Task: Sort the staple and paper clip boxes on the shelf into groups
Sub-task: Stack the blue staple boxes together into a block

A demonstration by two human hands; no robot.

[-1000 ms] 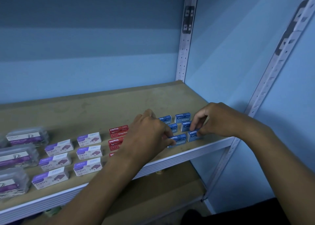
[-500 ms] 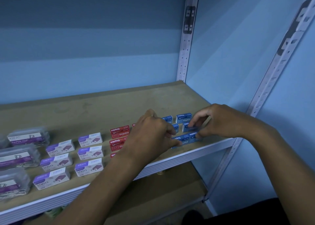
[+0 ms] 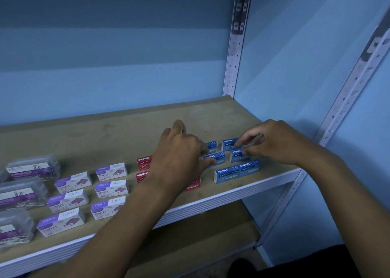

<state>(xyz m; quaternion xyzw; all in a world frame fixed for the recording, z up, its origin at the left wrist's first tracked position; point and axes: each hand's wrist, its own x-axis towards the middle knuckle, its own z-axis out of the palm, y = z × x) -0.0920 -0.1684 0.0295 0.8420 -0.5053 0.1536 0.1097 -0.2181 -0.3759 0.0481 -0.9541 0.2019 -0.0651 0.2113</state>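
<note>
Several blue staple boxes sit in rows at the right end of the shelf. My left hand pinches the middle-left blue staple box with thumb and fingertips. The fingertips of my right hand grip the middle-right blue box, with the index finger touching the back-right box. Two blue boxes lie end to end in front, untouched. Under my left hand, red staple boxes are partly hidden.
White-and-purple staple boxes stand in two columns left of the red ones. Clear paper clip boxes line the far left. Metal uprights and the blue wall bound the shelf's right end. A lower shelf shows below.
Both hands moved back from the front pair of blue boxes to the middle row. The front pair now lies uncovered near the shelf edge.
</note>
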